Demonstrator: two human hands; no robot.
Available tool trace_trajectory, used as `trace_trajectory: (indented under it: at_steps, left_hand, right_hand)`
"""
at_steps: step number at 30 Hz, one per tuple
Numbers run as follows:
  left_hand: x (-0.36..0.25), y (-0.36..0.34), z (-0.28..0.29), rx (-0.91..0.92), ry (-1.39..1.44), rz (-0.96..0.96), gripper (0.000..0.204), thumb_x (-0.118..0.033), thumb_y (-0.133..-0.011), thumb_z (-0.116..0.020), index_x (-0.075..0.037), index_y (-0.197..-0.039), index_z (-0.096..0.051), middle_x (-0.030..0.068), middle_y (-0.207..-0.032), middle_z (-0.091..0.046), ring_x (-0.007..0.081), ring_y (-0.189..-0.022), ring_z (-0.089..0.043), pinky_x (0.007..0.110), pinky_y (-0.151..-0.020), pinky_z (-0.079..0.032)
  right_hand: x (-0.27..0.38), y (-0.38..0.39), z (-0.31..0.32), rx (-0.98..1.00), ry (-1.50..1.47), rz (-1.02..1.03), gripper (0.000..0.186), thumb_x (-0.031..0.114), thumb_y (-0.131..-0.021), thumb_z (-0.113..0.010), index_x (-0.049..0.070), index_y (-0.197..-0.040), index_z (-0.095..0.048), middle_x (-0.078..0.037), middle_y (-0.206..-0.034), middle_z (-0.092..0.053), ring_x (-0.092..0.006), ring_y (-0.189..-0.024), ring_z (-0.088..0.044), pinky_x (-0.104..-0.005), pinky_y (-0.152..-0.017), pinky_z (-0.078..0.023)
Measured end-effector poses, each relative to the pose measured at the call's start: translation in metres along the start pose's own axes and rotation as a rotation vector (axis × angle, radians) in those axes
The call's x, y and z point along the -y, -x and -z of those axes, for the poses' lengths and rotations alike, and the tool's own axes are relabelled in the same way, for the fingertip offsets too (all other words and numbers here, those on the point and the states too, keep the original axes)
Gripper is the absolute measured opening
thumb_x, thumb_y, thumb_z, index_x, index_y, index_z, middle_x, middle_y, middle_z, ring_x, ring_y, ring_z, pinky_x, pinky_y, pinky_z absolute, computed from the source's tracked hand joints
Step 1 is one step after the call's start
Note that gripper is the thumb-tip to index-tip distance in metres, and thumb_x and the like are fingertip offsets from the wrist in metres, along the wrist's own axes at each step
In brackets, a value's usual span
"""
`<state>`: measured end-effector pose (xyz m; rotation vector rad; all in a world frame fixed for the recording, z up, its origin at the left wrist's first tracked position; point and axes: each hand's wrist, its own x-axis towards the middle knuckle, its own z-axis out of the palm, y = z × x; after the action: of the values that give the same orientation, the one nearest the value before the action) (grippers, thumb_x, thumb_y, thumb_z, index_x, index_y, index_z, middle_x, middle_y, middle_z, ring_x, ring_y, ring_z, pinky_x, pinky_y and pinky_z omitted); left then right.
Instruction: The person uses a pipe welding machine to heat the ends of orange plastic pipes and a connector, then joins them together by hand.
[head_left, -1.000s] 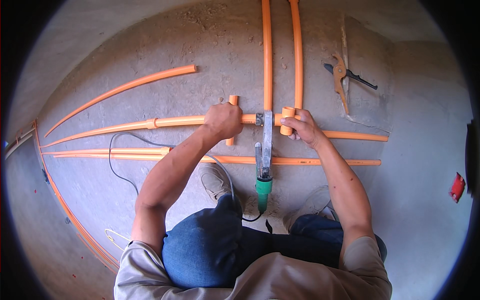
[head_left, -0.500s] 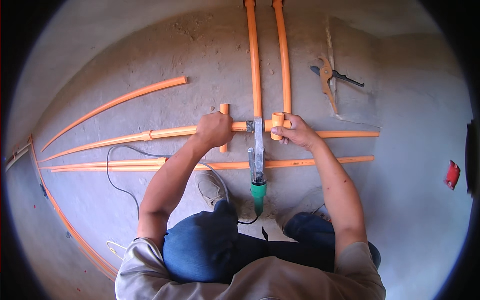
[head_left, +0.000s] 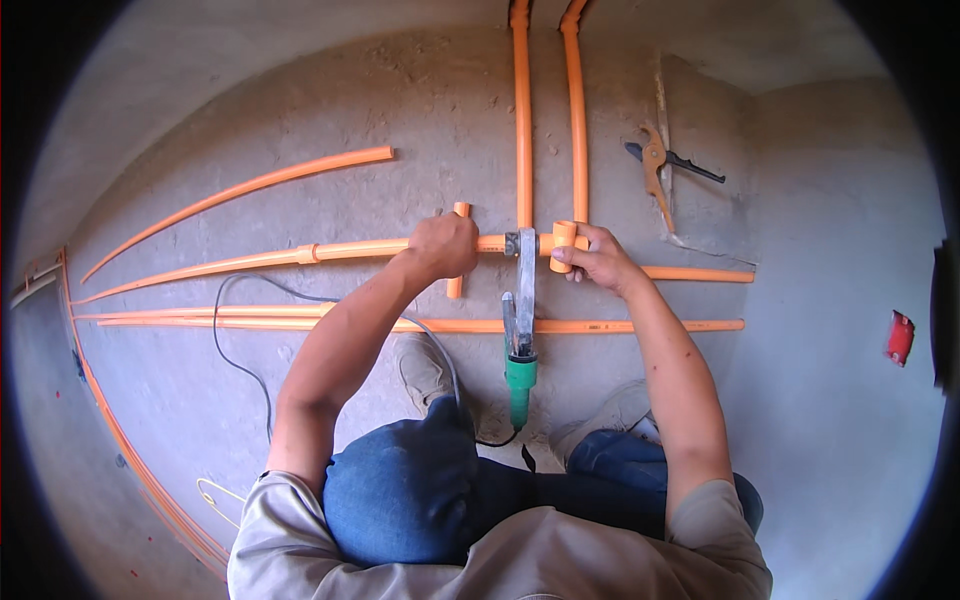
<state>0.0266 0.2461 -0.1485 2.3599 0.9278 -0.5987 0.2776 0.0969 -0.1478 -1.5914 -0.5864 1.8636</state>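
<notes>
Orange pipe [head_left: 365, 248] and tee fitting [head_left: 563, 246] are held at opposite sides of the metal blade [head_left: 527, 285] of a green-handled tool [head_left: 521, 375]. Left grip [head_left: 446, 246]: closed fist-like round the pipe. Right grip [head_left: 597, 258]: fitting pinched, thumb against fingers. Both parts are judged light, stiff, smooth; best held by outer walls, clear of the possibly hot blade.

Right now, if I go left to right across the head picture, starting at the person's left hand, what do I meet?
Left hand → green-handled tool → right hand → brown-and-black cutter-like tool → small red thing.
</notes>
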Motion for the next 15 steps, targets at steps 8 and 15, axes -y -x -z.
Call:
trace_trajectory:
  at_steps: [8,15]
  left_hand:
    - [-0.008,0.001,0.012,0.117,-0.039,0.037,0.025,-0.018,-0.083,-0.062,-0.004,-0.098,-0.076,0.0220,-0.105,-0.073,0.0385,-0.099,-0.072,0.046,-0.087,-0.058]
    - [-0.014,-0.001,0.017,0.126,-0.039,0.040,0.025,-0.017,-0.083,-0.062,-0.005,-0.100,-0.076,0.0222,-0.107,-0.073,0.0380,-0.101,-0.071,0.046,-0.088,-0.058]
  right_hand:
    - [-0.001,0.002,0.000,-0.001,0.005,0.040,0.057,0.021,-0.091,-0.078,0.000,-0.140,-0.055,-0.006,-0.088,-0.068,-0.0102,-0.066,-0.060,-0.0230,-0.057,-0.049]
    - [-0.003,0.003,0.004,-0.022,0.009,0.023,0.059,0.020,-0.091,-0.078,0.000,-0.141,-0.054,-0.007,-0.089,-0.068,-0.0108,-0.066,-0.060,-0.0236,-0.058,-0.050]
